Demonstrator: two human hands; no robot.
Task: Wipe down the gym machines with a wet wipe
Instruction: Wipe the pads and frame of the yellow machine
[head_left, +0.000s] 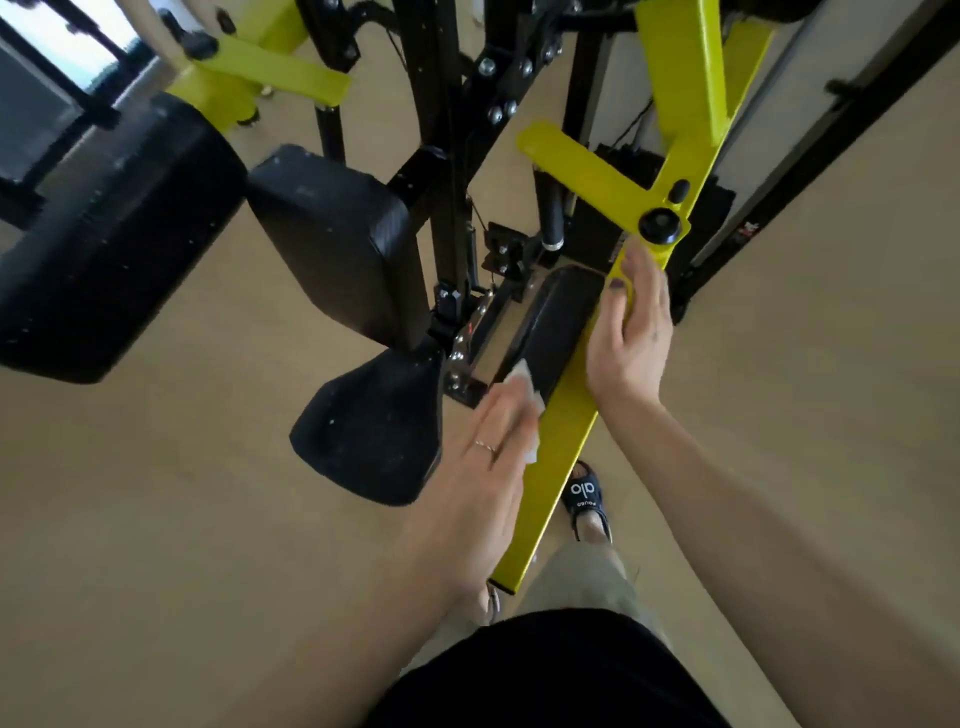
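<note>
Left hand (483, 457) presses a small white wet wipe (527, 387) with flat fingers onto the near end of the narrow black padded armrest (558, 317) on the yellow-green steel machine arm (563, 441). Right hand (631, 332) curls around that arm just past the pad, steadying it. Best approach: keep pressure even, stroke the pad lengthwise, cover edges too.

Below my right hand my foot sits in a black slide sandal (587, 499) on the tan floor (805, 389), with a bright window (78, 36) far up-left of my left hand.
</note>
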